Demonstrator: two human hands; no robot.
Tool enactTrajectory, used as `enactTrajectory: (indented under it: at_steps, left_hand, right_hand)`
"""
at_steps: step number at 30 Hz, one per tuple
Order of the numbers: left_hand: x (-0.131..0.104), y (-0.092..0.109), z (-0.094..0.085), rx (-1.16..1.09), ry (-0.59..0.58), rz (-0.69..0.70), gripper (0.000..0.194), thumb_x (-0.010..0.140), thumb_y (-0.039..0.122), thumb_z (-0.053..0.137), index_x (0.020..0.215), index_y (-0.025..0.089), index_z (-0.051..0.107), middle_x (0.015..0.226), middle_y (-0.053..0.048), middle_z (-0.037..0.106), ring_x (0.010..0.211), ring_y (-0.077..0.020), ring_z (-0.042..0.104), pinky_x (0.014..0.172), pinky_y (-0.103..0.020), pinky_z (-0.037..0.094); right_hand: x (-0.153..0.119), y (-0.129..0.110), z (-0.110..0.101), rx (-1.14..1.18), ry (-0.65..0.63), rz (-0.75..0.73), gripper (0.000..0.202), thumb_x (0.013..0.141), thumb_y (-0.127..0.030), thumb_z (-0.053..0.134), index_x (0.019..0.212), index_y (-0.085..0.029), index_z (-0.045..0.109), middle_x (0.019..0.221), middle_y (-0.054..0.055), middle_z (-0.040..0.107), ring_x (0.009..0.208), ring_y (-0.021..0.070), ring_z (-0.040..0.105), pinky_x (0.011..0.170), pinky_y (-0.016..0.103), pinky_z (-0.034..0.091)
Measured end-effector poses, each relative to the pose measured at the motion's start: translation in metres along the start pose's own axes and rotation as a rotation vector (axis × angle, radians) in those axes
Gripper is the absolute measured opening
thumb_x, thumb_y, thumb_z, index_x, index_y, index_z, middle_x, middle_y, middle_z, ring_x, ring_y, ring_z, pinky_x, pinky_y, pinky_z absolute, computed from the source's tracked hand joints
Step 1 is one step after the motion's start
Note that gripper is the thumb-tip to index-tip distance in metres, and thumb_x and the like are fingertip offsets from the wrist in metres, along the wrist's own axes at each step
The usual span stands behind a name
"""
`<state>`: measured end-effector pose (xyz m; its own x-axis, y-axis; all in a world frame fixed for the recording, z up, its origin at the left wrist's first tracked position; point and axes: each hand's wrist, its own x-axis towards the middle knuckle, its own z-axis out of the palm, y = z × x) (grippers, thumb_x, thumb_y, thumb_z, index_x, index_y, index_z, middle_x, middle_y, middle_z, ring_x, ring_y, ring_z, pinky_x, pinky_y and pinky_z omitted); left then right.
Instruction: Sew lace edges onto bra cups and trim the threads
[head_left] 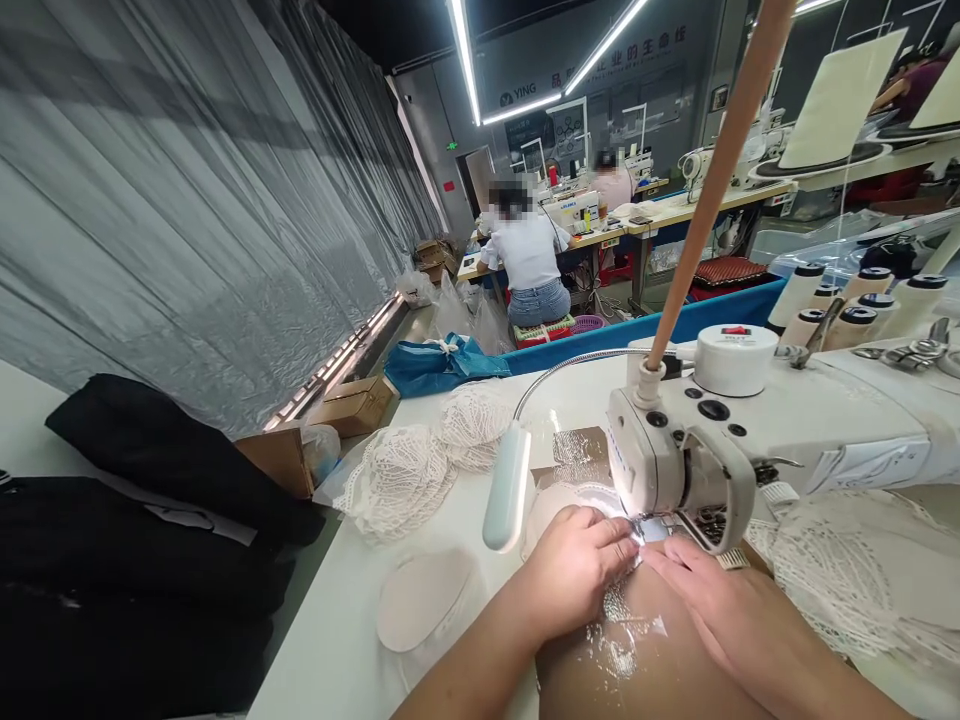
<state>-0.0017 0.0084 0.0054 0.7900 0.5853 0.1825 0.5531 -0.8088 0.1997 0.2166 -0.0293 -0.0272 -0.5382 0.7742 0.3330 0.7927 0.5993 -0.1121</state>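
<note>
While a grey curtain (pixel 187 200) fills the left background, your white worktable (pixel 337 640) spreads beneath your arms. Beyond it, a person in a white top (pixel 525 250) sits at another bench, back towards you. Black cloth (pixel 142 560) lies heaped to the left of your table. Your white sewing machine (pixel 795 420) reaches in from the right, its head just ahead of your fingers. A loose pile of cream lace pieces (pixel 840 570) sits to the right of your right hand, and stacked lace cups (pixel 405 480) stand farther left, behind a plain beige pad (pixel 424 600).

Your left hand (pixel 581 560) lies palm down, fingers close together on the pale workpiece (pixel 547 510) at the needle area. Your right hand (pixel 697 585) comes in from the other side, its fingertips beside your left ones. You cannot tell from this view whether either hand pinches the material or only presses it. The workpiece is partly hidden by your left hand, near the lit end of the machine head. Smallest of all, a pale green lamp (pixel 504 490) hangs just left of it.
</note>
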Motion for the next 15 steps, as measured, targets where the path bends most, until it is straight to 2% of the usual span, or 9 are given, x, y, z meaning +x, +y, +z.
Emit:
enactTrajectory:
  at_steps: [6,8,12,15]
  left_hand:
    - [0.005,-0.006,0.0,0.012,0.0,-0.042,0.034,0.089,0.021,0.052,0.122,0.017,0.061,0.116,-0.008,0.066,0.092,-0.024,0.054,0.084,-0.037,0.044]
    - [0.006,-0.007,0.002,0.025,0.008,-0.057,0.033,0.089,0.021,0.052,0.121,0.017,0.06,0.112,-0.009,0.067,0.091,-0.024,0.054,0.083,-0.037,0.044]
    - [0.005,-0.009,0.006,0.028,0.025,-0.063,0.037,0.087,0.021,0.054,0.124,0.017,0.058,0.115,-0.009,0.065,0.094,-0.0238,0.053,0.085,-0.037,0.044]
    - [0.004,-0.009,0.007,0.035,0.032,-0.067,0.038,0.085,0.02,0.055,0.123,0.018,0.057,0.121,-0.009,0.062,0.102,-0.0248,0.053,0.09,-0.038,0.044]
  right_hand:
    - [-0.004,0.006,0.012,-0.027,-0.033,0.042,0.061,0.079,-0.004,0.031,0.126,-0.023,0.064,0.091,0.007,0.073,0.052,0.016,0.065,0.043,0.027,0.045]
    - [-0.008,0.008,0.015,-0.004,-0.062,0.074,0.059,0.083,-0.006,0.029,0.129,-0.026,0.061,0.097,0.007,0.072,0.051,0.0147,0.064,0.043,0.027,0.045]
    - [-0.013,0.009,0.018,0.074,-0.095,0.117,0.055,0.088,-0.011,0.028,0.131,-0.029,0.057,0.115,0.006,0.068,0.058,0.0129,0.066,0.048,0.026,0.047]
    - [-0.012,0.009,0.017,0.09,-0.087,0.131,0.051,0.09,-0.015,0.029,0.128,-0.032,0.058,0.107,0.004,0.07,0.058,0.0147,0.066,0.048,0.026,0.047]
